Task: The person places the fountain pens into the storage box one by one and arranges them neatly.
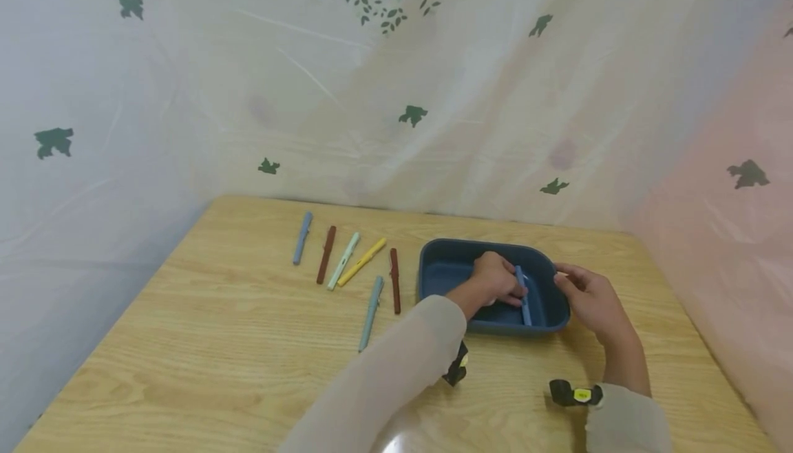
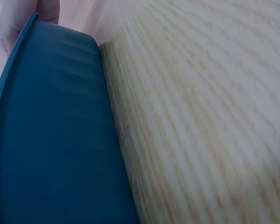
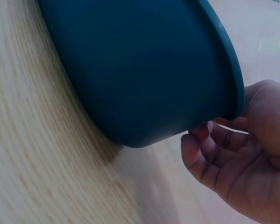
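Note:
A dark blue rectangular bin (image 1: 446,274) with rounded corners stands on the right part of the table. My left hand (image 1: 492,277) reaches down inside it, fingers curled, and pinches a blue pen (image 1: 526,312) near the bin's right end. In the left wrist view only the bin's outer wall (image 2: 60,121) and the wood show, so that hand's grip is hidden there. My right hand (image 1: 595,301) holds the bin's right rim, thumb at the edge. From the right wrist view, the curled fingers (image 3: 191,151) sit under the rim, against the outside.
Left of the bin several capped pens lie on the wooden table (image 1: 186,343): a blue pen (image 1: 302,238), dark red pens (image 1: 325,255) (image 1: 395,281), a pale green pen (image 1: 343,261), a yellow pen (image 1: 362,261) and a teal pen (image 1: 371,313). A leaf-patterned curtain (image 1: 347,95) hangs behind.

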Demonstrator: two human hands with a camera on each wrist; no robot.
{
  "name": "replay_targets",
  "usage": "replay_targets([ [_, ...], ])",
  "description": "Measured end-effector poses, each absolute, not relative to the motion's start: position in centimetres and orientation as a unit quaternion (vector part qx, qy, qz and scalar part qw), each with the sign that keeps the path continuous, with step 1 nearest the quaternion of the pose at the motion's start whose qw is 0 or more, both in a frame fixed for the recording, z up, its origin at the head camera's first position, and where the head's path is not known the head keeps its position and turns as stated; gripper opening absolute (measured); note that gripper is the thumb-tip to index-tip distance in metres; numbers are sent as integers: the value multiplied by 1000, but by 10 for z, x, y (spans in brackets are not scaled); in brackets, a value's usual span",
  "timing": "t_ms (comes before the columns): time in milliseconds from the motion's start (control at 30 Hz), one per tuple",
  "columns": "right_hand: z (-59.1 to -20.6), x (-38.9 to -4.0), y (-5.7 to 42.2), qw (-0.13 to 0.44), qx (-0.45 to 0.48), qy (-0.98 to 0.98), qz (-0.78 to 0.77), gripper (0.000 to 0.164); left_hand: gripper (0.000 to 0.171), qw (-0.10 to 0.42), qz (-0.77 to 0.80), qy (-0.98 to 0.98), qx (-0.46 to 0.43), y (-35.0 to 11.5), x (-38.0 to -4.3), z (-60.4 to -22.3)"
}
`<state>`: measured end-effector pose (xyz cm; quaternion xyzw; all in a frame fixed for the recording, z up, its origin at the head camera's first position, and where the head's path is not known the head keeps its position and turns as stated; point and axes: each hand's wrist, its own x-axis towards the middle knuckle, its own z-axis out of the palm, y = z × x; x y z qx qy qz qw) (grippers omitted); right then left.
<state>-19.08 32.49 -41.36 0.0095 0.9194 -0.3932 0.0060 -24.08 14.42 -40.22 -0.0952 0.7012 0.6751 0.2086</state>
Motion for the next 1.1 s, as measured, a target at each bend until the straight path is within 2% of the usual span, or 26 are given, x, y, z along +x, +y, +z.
replay_targets([
  [367,-412,-189,328,14,19,916,-400,55,34,213,673,703,-84,140,-244,-392],
  [800,-412,-188,328,13,16,918,-397,54,45,225,679,698,39,105,-254,-371],
  [1100,-411,-188,325,17,21,917,-398,52,45,174,618,758,118,74,-260,-347],
])
